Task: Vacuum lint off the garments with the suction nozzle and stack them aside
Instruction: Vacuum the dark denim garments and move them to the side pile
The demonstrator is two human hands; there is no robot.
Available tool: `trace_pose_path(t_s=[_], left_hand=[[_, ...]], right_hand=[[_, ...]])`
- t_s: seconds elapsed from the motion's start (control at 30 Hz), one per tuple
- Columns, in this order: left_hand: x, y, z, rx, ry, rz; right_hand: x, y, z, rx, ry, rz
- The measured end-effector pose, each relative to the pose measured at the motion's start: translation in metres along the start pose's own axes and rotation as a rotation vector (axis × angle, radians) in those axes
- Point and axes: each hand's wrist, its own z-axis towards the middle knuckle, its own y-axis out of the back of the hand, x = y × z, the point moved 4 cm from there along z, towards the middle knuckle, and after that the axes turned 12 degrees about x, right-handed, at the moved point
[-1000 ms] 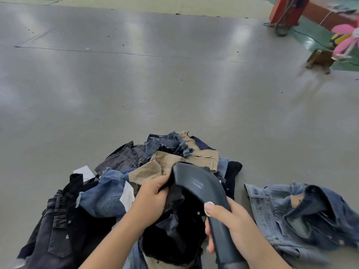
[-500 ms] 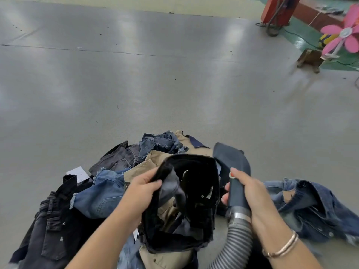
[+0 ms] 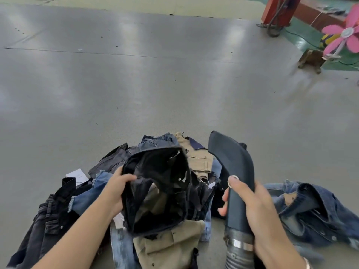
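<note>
My left hand (image 3: 116,188) grips a black garment (image 3: 159,183) by its edge and holds it up, opened like a pouch, above a pile of garments (image 3: 58,210) on the grey floor. My right hand (image 3: 252,208) is wrapped around the dark suction nozzle (image 3: 233,164), whose wide mouth points up and away, just right of the black garment and apart from it. A ribbed grey hose (image 3: 238,255) runs down from the nozzle. The pile holds khaki, blue denim and black pieces.
A blue denim jacket (image 3: 314,210) lies alone on the floor at the right. A white tag (image 3: 76,174) sits left of the pile. Far right stand a pink fan (image 3: 343,35), a small wooden stool (image 3: 310,60) and a red post (image 3: 276,10).
The nozzle has swung from over the black garment out to its right. My left hand has lifted the black garment and spread it open.
</note>
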Motion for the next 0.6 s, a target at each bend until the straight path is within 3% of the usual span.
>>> trace_pose_path(t_s=[0.17,0.33,0.4,0.5,0.6], left_hand=[[0.019,0.063,0.038,-0.315,0.13,0.355],[0.011,0.05,0.029,-0.629,-0.091,1.46],[0.026,0.034,0.028,-0.564,-0.147,1.572],[0.058,-0.001,0.042,-0.278,-0.07,1.12],[0.081,-0.063,0.062,0.021,-0.222,1.124]], right_hand=[[-0.006,-0.001,0.004,-0.006,-0.039,-0.049],[-0.004,-0.004,0.006,0.0,-0.044,-0.073],[-0.005,-0.004,0.006,0.007,-0.044,-0.087],[-0.007,-0.004,0.005,0.031,-0.058,-0.102],[-0.008,-0.003,0.005,0.031,-0.061,-0.119]])
